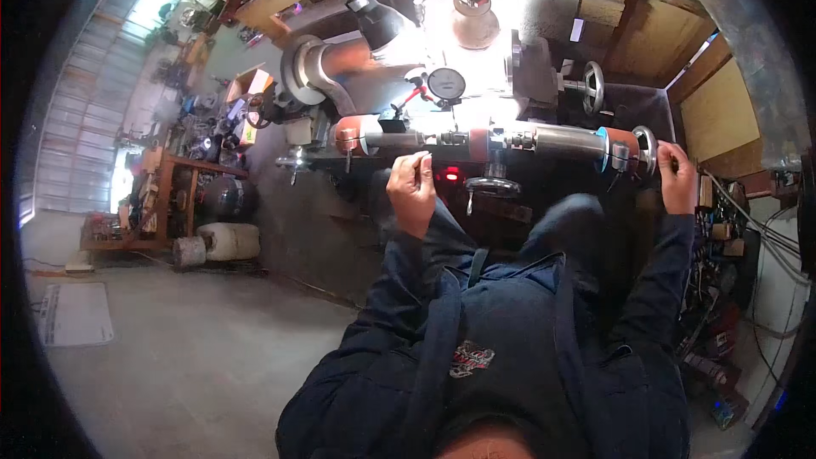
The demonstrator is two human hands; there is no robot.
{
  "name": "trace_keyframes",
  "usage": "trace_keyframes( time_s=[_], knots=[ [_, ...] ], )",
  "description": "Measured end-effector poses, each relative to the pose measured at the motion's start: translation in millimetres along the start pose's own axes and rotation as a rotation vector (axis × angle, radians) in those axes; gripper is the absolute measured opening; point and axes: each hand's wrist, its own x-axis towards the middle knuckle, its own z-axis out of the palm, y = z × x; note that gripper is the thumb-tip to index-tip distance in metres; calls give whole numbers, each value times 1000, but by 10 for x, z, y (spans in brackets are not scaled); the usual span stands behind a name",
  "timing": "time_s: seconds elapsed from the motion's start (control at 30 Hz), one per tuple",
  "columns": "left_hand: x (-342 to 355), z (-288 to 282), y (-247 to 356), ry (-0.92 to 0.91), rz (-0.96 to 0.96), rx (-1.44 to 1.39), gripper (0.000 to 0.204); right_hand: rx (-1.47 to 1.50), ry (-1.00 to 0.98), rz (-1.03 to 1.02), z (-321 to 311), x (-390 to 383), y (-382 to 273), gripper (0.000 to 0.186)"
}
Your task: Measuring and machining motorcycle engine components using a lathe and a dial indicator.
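My left hand (412,193) is closed, thumb and fingers pinched together just in front of the long horizontal shaft assembly (395,139). Whatever may lie between those fingertips is too small to make out. At the assembly's right end, my right hand (677,178) has its fingers curled at the rim of a small metal handwheel (648,151). A round dial gauge (446,83) with a red-handled fitting stands above the shaft. To the right of it runs a thick steel cylinder (568,141), ending at an orange and blue collar (614,150).
A second handwheel with a crank (493,186) juts toward my knees, beside a glowing red light (451,176). Another handwheel (592,87) sits at the back right. A bright lamp (374,21) hangs over the machine. Cables and cluttered shelves line the right side; a tank (231,241) lies at left.
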Motion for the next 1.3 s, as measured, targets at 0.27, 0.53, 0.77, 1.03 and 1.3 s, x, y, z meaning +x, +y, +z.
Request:
trace_keyframes(
  time_s=[0.27,0.53,0.77,1.03,1.3],
  knots=[
    [268,225,329,-44,-157,-140,16,-219,172,-176,175,-212,-229,31],
    [341,219,373,-91,-95,-69,16,-192,179,-177,206,-295,-226,31],
    [443,228,602,-200,-51,176,15,-208,163,-154,188,-307,-188,30],
    [459,228,613,-263,-127,202,16,-180,136,-133,192,-294,-182,35],
    [511,133,442,-335,100,115,17,-196,127,-163,171,-282,-163,34]
  ],
)
